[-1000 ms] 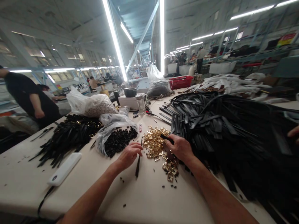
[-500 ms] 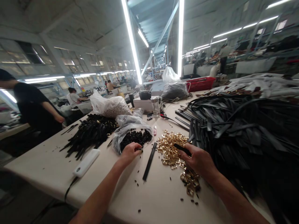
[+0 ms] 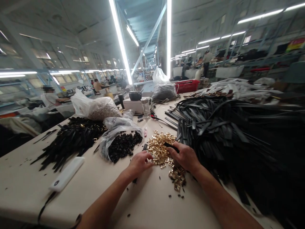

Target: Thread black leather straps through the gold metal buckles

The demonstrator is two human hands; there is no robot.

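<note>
Pale work surface [image 3: 152,203] takes up the near view, bare between the two forearms apart from scattered black bits. The left hand [image 3: 139,163] lies knuckles up, its fingers curled down onto the near-left fringe of the gold buckles [image 3: 159,147]. The fingertips are hidden, so I cannot tell whether it has pinched one. The right hand [image 3: 185,156] is closed around a black strap [image 3: 170,145], whose end pokes out past the thumb, over the heap of buckles. More buckles trail back beside the right wrist.

Just beyond the left hand sits an open bag of black loops [image 3: 121,143]. Right of the right hand, the big strap heap [image 3: 226,133] touches the buckles. Well left of the left hand lies a white power bank [image 3: 66,173], its cable hanging over the near edge, with a pile of short straps [image 3: 69,140] beyond it. Far beyond the hands stand a jar [image 3: 145,108] and a red basket [image 3: 187,85].

The buckles lie loose, so a sweeping wrist could push them into the strap heap or scatter them toward the near edge. A left forearm catching the cable could drag the power bank off.

Open room lies near and to the left of the left hand. The heap closes off the right side.
</note>
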